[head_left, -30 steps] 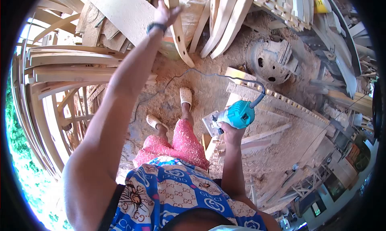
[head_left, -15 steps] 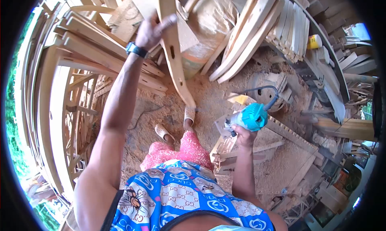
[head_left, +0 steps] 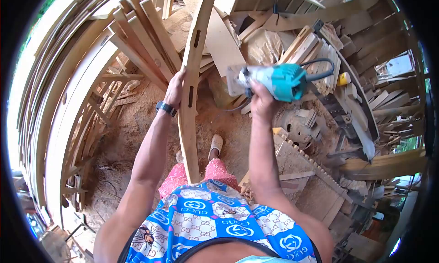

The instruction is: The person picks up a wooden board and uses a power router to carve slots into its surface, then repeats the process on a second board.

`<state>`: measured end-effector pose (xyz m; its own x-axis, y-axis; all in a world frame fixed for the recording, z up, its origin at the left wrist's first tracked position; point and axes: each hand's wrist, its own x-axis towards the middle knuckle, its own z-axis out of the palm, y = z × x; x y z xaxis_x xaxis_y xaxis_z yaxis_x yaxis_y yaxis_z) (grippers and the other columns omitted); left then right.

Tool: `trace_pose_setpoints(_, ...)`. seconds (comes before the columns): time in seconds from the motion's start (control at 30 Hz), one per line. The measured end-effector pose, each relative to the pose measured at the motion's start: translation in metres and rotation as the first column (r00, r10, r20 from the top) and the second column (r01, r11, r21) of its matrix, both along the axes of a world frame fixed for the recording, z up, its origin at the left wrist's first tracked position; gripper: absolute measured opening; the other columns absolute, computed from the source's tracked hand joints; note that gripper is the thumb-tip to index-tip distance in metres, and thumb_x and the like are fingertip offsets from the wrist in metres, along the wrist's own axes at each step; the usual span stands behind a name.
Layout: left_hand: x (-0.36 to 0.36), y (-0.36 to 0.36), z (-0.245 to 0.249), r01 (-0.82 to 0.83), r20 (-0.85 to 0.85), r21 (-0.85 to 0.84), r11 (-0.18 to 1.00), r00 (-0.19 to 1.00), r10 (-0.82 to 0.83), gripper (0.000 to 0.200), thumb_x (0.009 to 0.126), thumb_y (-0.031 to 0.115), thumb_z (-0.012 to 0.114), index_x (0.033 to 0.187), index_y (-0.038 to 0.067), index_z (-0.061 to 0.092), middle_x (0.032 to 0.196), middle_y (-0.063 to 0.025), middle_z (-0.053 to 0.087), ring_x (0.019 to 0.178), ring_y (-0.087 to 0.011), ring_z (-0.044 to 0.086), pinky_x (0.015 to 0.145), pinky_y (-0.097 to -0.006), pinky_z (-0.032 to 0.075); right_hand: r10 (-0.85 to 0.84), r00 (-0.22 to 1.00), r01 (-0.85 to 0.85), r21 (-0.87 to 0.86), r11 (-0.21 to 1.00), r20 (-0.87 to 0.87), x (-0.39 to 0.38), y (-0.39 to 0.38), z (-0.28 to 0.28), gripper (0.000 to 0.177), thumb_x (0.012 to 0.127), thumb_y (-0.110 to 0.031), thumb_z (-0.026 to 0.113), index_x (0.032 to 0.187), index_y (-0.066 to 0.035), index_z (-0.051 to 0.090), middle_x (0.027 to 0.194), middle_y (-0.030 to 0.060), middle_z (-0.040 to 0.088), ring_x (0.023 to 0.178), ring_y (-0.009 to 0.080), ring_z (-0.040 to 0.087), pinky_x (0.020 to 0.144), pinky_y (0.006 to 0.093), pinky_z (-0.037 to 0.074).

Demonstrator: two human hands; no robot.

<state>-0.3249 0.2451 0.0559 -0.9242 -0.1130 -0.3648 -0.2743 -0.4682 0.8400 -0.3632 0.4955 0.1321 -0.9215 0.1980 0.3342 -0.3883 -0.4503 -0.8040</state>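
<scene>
Stacks of pale sawn timber (head_left: 137,29) fill the left and top of the view: long bent laths, flat boards and straight slats, all bare and unfinished. Below them lies one floor of loose, grainy sawdust (head_left: 132,125).

One curved wooden rail (head_left: 188,125) runs from the top edge down to the person's pink-clad legs. It is smooth, light-coloured and gently bowed, with two narrow dark slots cut through its face. The left hand (head_left: 176,89) grips it about midway, beside the lower slot, with the fingers curled tight round its edge.

One teal trimmer (head_left: 279,80), with a rounded plastic body and a flat, squarish pale base on its left end, is held up just right of the rail but apart from it. The right hand (head_left: 261,103) is closed firmly round its underside. One grey cord (head_left: 322,66) loops from its back.

Smaller things are one round, holed metal part (head_left: 299,125) on the floor, one beige slipper (head_left: 216,144), one dark wristwatch (head_left: 165,108) and one yellow bottle (head_left: 343,78).
</scene>
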Motion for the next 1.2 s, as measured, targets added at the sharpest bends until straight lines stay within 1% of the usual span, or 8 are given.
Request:
trace_pose_setpoints(0.23, 0.037, -0.032, 0.046, -0.047, 0.047, 0.031, 0.998, 0.998, 0.045, 0.074, 0.101, 0.070, 0.042, 0.108, -0.001, 0.061, 0.073, -0.0145, 0.065, 0.056, -0.0264, 0.067, 0.050, -0.0391, 0.056, 0.040, 0.989, -0.050, -0.062, 0.997, -0.142, 0.000, -0.113, 0.038, 0.053, 0.067, 0.002, 0.077, 0.117, -0.003, 0.060, 0.107, 0.0034, 0.065, 0.094, 0.0173, 0.064, 0.095, 0.0350, 0.051)
trace_pose_setpoints(0.53, 0.065, -0.054, 0.045, -0.126, -0.025, -0.050, 0.991, 0.992, 0.125, 0.066, 0.103, 0.063, 0.044, 0.114, 0.002, 0.066, 0.081, -0.0137, 0.068, 0.060, -0.0232, 0.066, 0.054, -0.0366, 0.056, 0.175, 0.958, -0.140, 0.159, 0.977, -0.227, 0.032, -0.163, 0.055, 0.058, 0.062, 0.005, 0.071, 0.119, -0.004, 0.059, 0.111, 0.0075, 0.063, 0.102, 0.0233, 0.064, 0.098, 0.0394, 0.052)
trace_pose_setpoints(0.63, 0.064, -0.056, 0.040, -0.088, -0.064, -0.134, 0.987, 0.995, 0.079, 0.068, 0.104, 0.063, 0.043, 0.123, 0.001, 0.065, 0.096, -0.0147, 0.070, 0.075, -0.0208, 0.068, 0.066, -0.0360, 0.057, 0.175, 0.958, -0.135, 0.181, 0.974, -0.226, 0.039, -0.167, 0.055, 0.060, 0.062, 0.005, 0.070, 0.120, -0.004, 0.057, 0.112, 0.0084, 0.062, 0.102, 0.0247, 0.064, 0.098, 0.0400, 0.053)
trace_pose_setpoints(0.73, 0.062, -0.052, 0.038, -0.052, -0.092, -0.168, 0.984, 0.995, 0.036, 0.071, 0.106, 0.059, 0.041, 0.135, -0.003, 0.060, 0.125, -0.0165, 0.066, 0.109, -0.0176, 0.060, 0.095, -0.0350, 0.049, 0.166, 0.964, -0.145, 0.114, 0.983, -0.210, 0.042, -0.167, 0.059, 0.064, 0.063, 0.003, 0.070, 0.125, -0.004, 0.053, 0.115, 0.0110, 0.061, 0.105, 0.0248, 0.063, 0.099, 0.0399, 0.052)
trace_pose_setpoints(0.83, 0.069, -0.044, 0.057, -0.089, -0.139, -0.368, 0.925, 0.990, 0.040, 0.074, 0.107, 0.058, 0.030, 0.100, -0.008, 0.062, 0.096, -0.0195, 0.068, 0.088, -0.0255, 0.061, 0.084, -0.0416, 0.046, 0.135, 0.968, -0.128, 0.044, 0.991, -0.210, 0.035, -0.164, 0.057, 0.065, 0.063, 0.003, 0.070, 0.125, -0.003, 0.053, 0.115, 0.0113, 0.061, 0.106, 0.0251, 0.062, 0.100, 0.0402, 0.052)
trace_pose_setpoints(0.9, 0.064, -0.041, 0.053, -0.123, -0.181, -0.441, 0.889, 0.982, 0.046, 0.074, 0.107, 0.057, 0.028, 0.093, -0.010, 0.057, 0.090, -0.0236, 0.065, 0.086, -0.0300, 0.059, 0.083, -0.0442, 0.044, 0.137, 0.963, -0.129, 0.052, 0.990, -0.230, 0.025, -0.159, 0.058, 0.066, 0.063, 0.002, 0.070, 0.126, -0.003, 0.052, 0.115, 0.0112, 0.061, 0.106, 0.0258, 0.062, 0.101, 0.0412, 0.052)
trace_pose_setpoints(1.17, 0.058, -0.029, 0.051, -0.067, -0.228, -0.523, 0.850, 0.971, -0.064, 0.069, 0.110, 0.052, 0.025, 0.103, -0.011, 0.053, 0.104, -0.0276, 0.062, 0.097, -0.0388, 0.057, 0.091, -0.0463, 0.042, 0.016, 0.959, -0.031, -0.051, 0.998, -0.283, -0.010, -0.148, 0.075, 0.066, 0.061, 0.004, 0.067, 0.125, -0.002, 0.053, 0.113, 0.0123, 0.061, 0.105, 0.0270, 0.063, 0.097, 0.0429, 0.055)
trace_pose_setpoints(1.2, 0.059, -0.029, 0.055, -0.022, -0.174, -0.507, 0.861, 0.982, -0.078, 0.069, 0.109, 0.055, 0.028, 0.111, -0.008, 0.056, 0.108, -0.0209, 0.063, 0.100, -0.0296, 0.057, 0.094, -0.0403, 0.043, 0.005, 0.955, -0.027, -0.073, 0.997, -0.295, -0.015, -0.146, 0.080, 0.064, 0.060, 0.004, 0.067, 0.122, -0.002, 0.055, 0.112, 0.0115, 0.062, 0.105, 0.0269, 0.064, 0.096, 0.0418, 0.056)
